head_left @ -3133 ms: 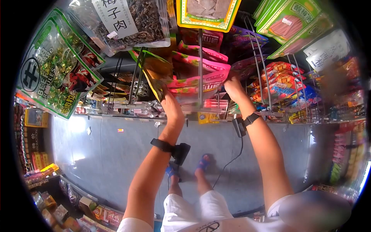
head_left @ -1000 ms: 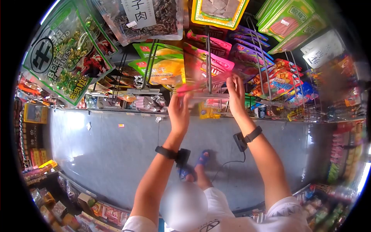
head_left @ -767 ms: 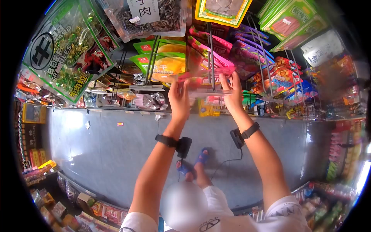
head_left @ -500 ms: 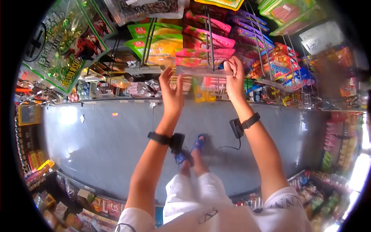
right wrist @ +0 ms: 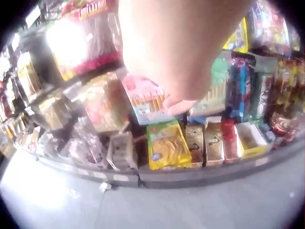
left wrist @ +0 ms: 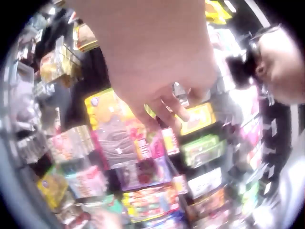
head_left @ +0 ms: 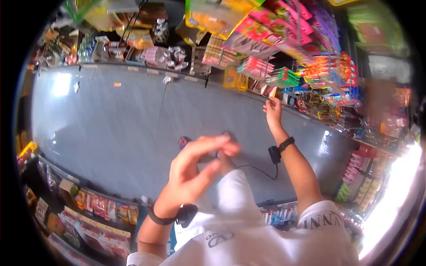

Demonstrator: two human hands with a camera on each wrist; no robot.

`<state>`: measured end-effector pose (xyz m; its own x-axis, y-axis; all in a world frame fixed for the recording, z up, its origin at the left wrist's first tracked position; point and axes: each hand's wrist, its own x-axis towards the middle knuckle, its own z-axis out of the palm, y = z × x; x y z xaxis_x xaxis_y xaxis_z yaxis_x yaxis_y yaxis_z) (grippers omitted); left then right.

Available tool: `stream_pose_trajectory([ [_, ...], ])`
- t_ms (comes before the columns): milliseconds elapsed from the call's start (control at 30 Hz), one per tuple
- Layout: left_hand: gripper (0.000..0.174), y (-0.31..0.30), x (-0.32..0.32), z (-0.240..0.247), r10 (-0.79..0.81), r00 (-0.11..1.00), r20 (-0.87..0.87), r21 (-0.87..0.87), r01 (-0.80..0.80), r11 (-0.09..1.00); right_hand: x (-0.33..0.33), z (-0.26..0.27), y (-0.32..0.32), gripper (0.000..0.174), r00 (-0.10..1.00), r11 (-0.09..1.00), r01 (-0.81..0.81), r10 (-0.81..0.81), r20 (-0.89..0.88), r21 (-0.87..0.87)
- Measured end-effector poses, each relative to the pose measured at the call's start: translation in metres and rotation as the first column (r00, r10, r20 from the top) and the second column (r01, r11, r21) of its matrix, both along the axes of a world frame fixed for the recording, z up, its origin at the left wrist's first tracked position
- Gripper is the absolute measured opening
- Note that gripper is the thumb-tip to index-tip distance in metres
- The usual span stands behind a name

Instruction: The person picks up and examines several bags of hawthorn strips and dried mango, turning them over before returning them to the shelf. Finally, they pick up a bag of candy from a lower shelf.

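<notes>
In the head view the left hand (head_left: 191,166) is raised over the floor near the body, fingers bent loosely, blurred, holding nothing. The right hand (head_left: 274,111) hangs in front of the low shelf edge, its fingers loosely curled with nothing seen in them. Pink packets (head_left: 288,22) hang on the rack above and beyond it, beside yellow packets (head_left: 215,17). Seen from the left wrist, the left hand (left wrist: 159,62) has its fingers bent in front of the display. From the right wrist, the right hand (right wrist: 178,71) covers part of a pink packet (right wrist: 143,98); contact cannot be told.
A shelf edge (head_left: 146,70) runs across the far side of the grey floor (head_left: 111,128). Behind the body stands another shelf with packets (head_left: 106,206). Red and orange bags (head_left: 326,71) hang at the right. A cable (head_left: 259,170) dangles by the right wrist.
Both hands have come away from the pink packets. The left hand has moved back toward the body, the right hand down toward the floor side. The view has turned and the rack sits higher in it.
</notes>
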<state>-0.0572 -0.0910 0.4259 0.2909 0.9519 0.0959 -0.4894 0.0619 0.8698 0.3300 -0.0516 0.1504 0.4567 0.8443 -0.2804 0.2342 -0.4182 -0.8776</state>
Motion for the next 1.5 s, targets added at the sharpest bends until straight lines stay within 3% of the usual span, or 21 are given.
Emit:
stream_pose_trajectory([
  [67,0.04,0.002,-0.001,0.01,-0.048,0.977,0.206,0.109,0.026,0.994,0.009,-0.041,-0.002,0.031,0.997,0.971,-0.072,0.078,0.018,-0.229],
  [100,0.04,0.003,0.001,0.01,-0.058,0.971,0.234,0.132,0.027,0.991,0.037,-0.099,-0.008,0.033,0.955,0.948,-0.219,0.257,0.148,-0.229],
  [200,0.039,0.006,0.01,-0.008,-0.08,0.958,0.276,0.198,0.025,0.98,0.036,-0.142,0.004,0.038,0.72,0.771,-0.424,0.605,0.339,-0.474],
  [233,0.039,0.005,0.015,-0.019,-0.082,0.962,0.262,0.211,0.026,0.977,0.038,-0.155,0.009,0.04,0.704,0.74,-0.426,0.632,0.323,-0.52],
  [300,0.039,0.006,0.028,-0.042,-0.088,0.974,0.21,0.246,0.035,0.969,0.04,-0.188,0.032,0.042,0.677,0.685,-0.427,0.674,0.294,-0.59],
  [367,0.039,0.006,0.042,-0.066,-0.086,0.986,0.14,0.269,0.046,0.962,0.051,-0.23,0.051,0.045,0.625,0.738,-0.431,0.659,0.418,-0.52],
  [400,0.039,0.007,0.051,-0.078,-0.088,0.991,0.102,0.278,0.056,0.959,0.044,-0.23,0.061,0.045,0.661,0.772,-0.388,0.614,0.433,-0.503],
  [433,0.039,0.007,0.059,-0.088,-0.086,0.994,0.071,0.287,0.062,0.956,0.074,-0.282,0.078,0.046,0.699,0.753,-0.396,0.618,0.36,-0.525],
  [467,0.039,0.009,0.066,-0.099,-0.082,0.996,0.032,0.298,0.069,0.952,0.075,-0.286,0.09,0.049,0.744,0.767,-0.405,0.593,0.308,-0.499],
  [567,0.039,0.011,0.088,-0.122,-0.081,0.996,-0.045,0.347,0.092,0.933,0.084,-0.325,0.112,0.056,0.818,0.861,-0.201,0.411,0.404,-0.468],
  [633,0.039,0.011,0.101,-0.134,-0.073,0.995,-0.071,0.391,0.095,0.916,0.068,-0.325,0.122,0.049,0.868,0.934,-0.108,0.255,0.426,-0.339],
  [700,0.039,0.014,0.107,-0.14,-0.046,0.99,-0.135,0.396,0.097,0.913,0.05,-0.31,0.127,0.058,0.916,0.939,-0.052,0.181,0.358,-0.34],
  [767,0.039,0.019,0.108,-0.145,-0.031,0.98,-0.194,0.397,0.107,0.911,0.047,-0.302,0.128,0.079,0.977,0.902,0.037,0.057,0.204,-0.431],
  [867,0.039,0.026,0.108,-0.153,0.004,0.963,-0.269,0.404,0.109,0.908,0.054,-0.319,0.139,0.08,0.988,0.827,0.058,0.031,0.148,-0.56],
  [1133,0.04,0.02,0.116,-0.159,0.037,0.916,-0.399,0.298,0.091,0.95,0.051,-0.299,0.135,0.044,0.99,0.85,0.003,-0.077,-0.118,-0.526],
  [1167,0.04,0.016,0.121,-0.165,0.038,0.907,-0.419,0.267,0.082,0.96,0.057,-0.301,0.137,0.039,0.968,0.839,-0.067,-0.078,-0.24,-0.54],
  [1267,0.056,0.004,0.143,-0.197,0.001,0.868,-0.497,0.09,0.05,0.995,0.056,-0.29,0.132,0.035,0.917,0.909,-0.095,-0.079,-0.391,-0.407],
  [1300,0.061,0.004,0.149,-0.212,-0.029,0.847,-0.532,0.023,0.048,0.999,0.054,-0.285,0.131,0.034,0.931,0.925,-0.083,-0.061,-0.361,-0.37],
  [1367,0.062,-0.008,0.158,-0.256,-0.036,0.867,-0.498,-0.162,-0.053,0.985,0.042,-0.264,0.122,0.033,0.905,0.956,-0.071,-0.058,-0.422,-0.284],
  [1433,0.062,-0.021,0.162,-0.311,-0.027,0.936,-0.35,-0.385,-0.118,0.915,0.032,-0.238,0.113,0.029,0.911,0.965,-0.094,-0.016,-0.412,-0.244],
  [1500,0.045,-0.029,0.156,-0.349,-0.015,0.935,-0.355,-0.591,-0.212,0.778,0.03,-0.213,0.094,0.028,0.889,0.97,-0.178,0.086,-0.449,-0.167],
])
